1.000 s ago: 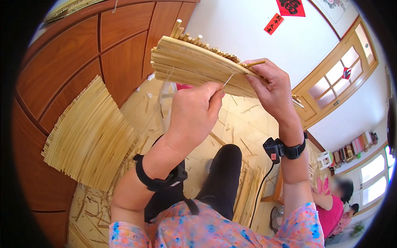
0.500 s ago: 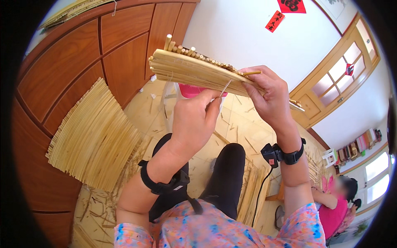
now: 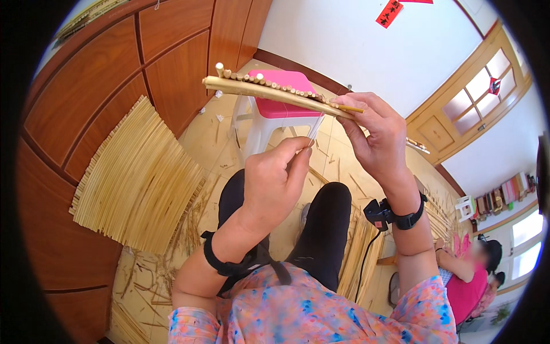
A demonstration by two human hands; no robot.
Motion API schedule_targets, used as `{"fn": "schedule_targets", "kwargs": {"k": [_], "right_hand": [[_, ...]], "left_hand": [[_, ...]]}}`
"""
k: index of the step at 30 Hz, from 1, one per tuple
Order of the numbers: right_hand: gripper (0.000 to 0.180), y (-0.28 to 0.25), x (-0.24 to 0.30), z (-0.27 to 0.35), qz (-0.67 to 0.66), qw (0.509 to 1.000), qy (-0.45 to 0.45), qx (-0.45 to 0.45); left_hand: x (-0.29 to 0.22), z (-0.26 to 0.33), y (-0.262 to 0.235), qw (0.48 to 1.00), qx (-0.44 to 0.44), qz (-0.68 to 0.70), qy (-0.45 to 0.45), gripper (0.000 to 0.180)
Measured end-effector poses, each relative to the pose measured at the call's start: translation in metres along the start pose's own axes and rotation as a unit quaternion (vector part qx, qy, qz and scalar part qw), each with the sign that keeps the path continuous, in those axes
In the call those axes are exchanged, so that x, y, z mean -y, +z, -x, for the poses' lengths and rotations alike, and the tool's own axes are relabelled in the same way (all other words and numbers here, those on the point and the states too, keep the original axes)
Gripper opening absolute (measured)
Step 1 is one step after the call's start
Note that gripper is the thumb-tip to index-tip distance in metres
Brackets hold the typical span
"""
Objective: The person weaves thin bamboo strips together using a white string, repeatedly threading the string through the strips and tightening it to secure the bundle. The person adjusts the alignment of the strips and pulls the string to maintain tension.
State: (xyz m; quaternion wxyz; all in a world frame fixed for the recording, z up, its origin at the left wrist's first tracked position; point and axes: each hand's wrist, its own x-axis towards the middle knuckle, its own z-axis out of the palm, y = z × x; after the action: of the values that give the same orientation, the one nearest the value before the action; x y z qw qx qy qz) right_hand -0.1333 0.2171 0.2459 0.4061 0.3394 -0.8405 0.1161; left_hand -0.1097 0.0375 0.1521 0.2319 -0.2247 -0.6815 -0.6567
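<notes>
A mat of straw-coloured stalks point(image 3: 269, 93) is held up in front of me, seen almost edge-on, with a row of cut stalk ends along its upper side. My right hand point(image 3: 378, 135) grips its right part between thumb and fingers; a thin brown stalk point(image 3: 350, 109) pokes out there. Below the mat, my left hand point(image 3: 274, 180) is closed in a pinch on a thin white string point(image 3: 315, 127). This string runs taut up to the mat's lower edge, close to my right thumb. The left fingertips are apart from the mat.
A white stool with a pink seat point(image 3: 278, 106) stands behind the mat. Another stalk mat point(image 3: 137, 178) leans against the wooden cabinet point(image 3: 103, 74) at left. Loose stalks point(image 3: 361, 258) and scraps cover the floor by my legs. Another person point(image 3: 467, 281) sits at right.
The mat has tipped so that its flat face no longer shows, only its edge. My left hand has drawn down from it slightly, with the string stretched between. The view has shifted, uncovering the stool.
</notes>
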Motion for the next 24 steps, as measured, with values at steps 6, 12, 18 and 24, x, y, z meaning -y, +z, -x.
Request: {"fn": "schedule_targets", "kwargs": {"k": [6, 12, 18, 24], "right_hand": [[0.022, 0.000, 0.001, -0.006, 0.002, 1.000, 0.007, 0.002], [0.021, -0.004, -0.005, -0.011, 0.008, 1.000, 0.011, 0.016], [0.016, -0.006, -0.016, -0.027, -0.015, 1.000, 0.011, 0.024], [0.015, -0.007, -0.020, -0.037, -0.017, 0.999, 0.030, 0.035]], "left_hand": [[0.000, -0.009, 0.003, 1.000, -0.016, -0.003, 0.026, 0.012], [0.000, -0.014, 0.003, 1.000, -0.013, -0.009, 0.019, 0.012], [0.012, -0.035, 0.022, 0.990, -0.052, 0.122, -0.049, 0.024], [0.015, -0.050, 0.055, 0.977, -0.073, 0.192, -0.049, 0.014]]}}
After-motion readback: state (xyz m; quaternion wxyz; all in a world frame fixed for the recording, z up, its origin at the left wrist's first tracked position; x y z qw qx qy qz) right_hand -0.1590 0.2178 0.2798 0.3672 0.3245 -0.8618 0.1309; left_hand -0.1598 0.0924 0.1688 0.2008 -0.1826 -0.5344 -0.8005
